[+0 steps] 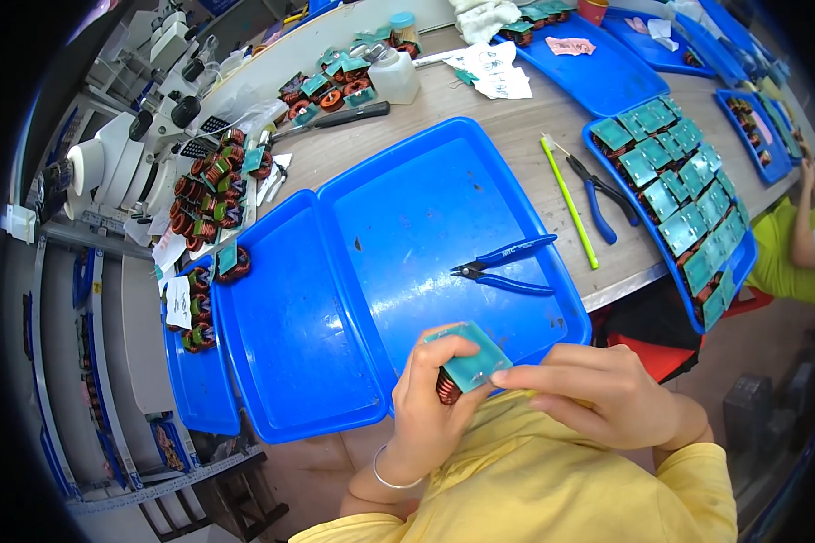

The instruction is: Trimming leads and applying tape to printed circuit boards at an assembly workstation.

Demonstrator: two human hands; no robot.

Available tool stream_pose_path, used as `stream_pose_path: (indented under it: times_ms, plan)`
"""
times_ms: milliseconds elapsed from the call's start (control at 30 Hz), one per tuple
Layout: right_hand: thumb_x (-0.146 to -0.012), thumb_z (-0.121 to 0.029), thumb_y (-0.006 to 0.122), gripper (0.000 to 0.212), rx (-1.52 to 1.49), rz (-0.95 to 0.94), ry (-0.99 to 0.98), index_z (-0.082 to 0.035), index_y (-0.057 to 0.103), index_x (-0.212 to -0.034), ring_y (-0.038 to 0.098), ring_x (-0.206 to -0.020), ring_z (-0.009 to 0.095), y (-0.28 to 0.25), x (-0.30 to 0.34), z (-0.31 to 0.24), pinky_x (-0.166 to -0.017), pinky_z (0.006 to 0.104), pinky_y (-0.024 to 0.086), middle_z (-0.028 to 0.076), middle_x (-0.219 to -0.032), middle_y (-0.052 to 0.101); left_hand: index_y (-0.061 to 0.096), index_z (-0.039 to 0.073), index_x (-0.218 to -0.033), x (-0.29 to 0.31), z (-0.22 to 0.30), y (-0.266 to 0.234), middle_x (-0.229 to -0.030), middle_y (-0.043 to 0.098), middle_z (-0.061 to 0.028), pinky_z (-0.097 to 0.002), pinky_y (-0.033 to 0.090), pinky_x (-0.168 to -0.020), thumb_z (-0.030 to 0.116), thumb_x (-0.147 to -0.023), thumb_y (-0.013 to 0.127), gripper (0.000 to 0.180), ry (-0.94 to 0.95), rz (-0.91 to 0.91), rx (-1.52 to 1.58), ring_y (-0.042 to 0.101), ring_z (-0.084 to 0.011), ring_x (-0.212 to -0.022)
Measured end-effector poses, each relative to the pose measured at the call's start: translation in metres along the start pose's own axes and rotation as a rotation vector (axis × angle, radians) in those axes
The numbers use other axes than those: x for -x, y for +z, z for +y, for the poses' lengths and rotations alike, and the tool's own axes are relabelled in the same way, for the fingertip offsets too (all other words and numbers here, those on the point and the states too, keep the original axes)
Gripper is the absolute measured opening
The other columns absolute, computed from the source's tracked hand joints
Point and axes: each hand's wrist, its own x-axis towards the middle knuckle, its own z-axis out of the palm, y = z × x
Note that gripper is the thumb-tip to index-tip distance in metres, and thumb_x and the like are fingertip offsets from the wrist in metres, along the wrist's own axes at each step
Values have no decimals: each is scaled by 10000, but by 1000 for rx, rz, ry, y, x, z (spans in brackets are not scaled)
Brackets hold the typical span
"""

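A copper-wound coil with a square green circuit board on top (469, 358) is held in my left hand (417, 398), its thumb lying on the board and the fingers wrapped round the side. Reaching in from the right, my right hand (607, 391) touches the board's lower right corner with an outstretched index fingertip. Its thumb sits apart below, and nothing shows between them. Just beyond both hands is a large blue tray (407, 208), where blue-handled cutters (507, 264) lie with their jaws apart.
Left of it stand a narrower blue tray (285, 335) and piled coils (215, 190). On the right, a tray (753, 258) holds rows of board-topped coils. Blue-black pliers (598, 199) and a green pen-like stick (570, 204) lie between. A co-worker's arm (806, 217) shows far right.
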Motion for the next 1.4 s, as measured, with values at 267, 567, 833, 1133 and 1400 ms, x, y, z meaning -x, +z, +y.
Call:
stream_pose_path:
  times_ms: [267,567,833,1133,1400]
  plan:
    - [-747,9,616,334,-154,-18,2,-62,617,-1073,534,-558,182,-10,1,-6,-484,263,407,72,-736,583,454,35,-1026,7,-4,2,-1029,558,-173,-302,483,-750,-16,-702,698,409,-189,-86,548,601,-251,-922]
    - [-764,-14,611,354,-64,-114,-9,-105,606,-1106,559,-591,177,-10,3,-6,-485,266,425,51,-757,584,463,39,-1029,8,-4,0,-1034,548,-169,-326,468,-765,-54,-644,706,465,-104,-124,420,572,-292,-962]
    - [-760,-17,612,344,-43,-141,16,-110,614,-1092,573,-604,180,-12,4,-7,-492,273,445,49,-786,606,472,41,-1025,6,-3,-1,-1035,546,-171,-334,470,-775,-56,-642,707,460,-70,-134,422,565,-301,-971]
    - [-733,-24,636,359,-12,-186,-8,-105,623,-1083,559,-581,213,-21,0,-7,-496,296,453,63,-737,592,523,47,-994,-5,-7,-10,-1057,532,-187,-308,504,-643,-62,-603,716,449,120,-172,175,604,-282,-835]
    - [-750,-40,651,342,-48,-119,53,-119,630,-1081,517,-524,228,-8,-4,6,-481,294,427,80,-639,523,531,63,-988,-1,-10,-6,-1054,526,-189,-314,501,-583,-68,-574,710,470,142,-92,-117,603,-283,-782]
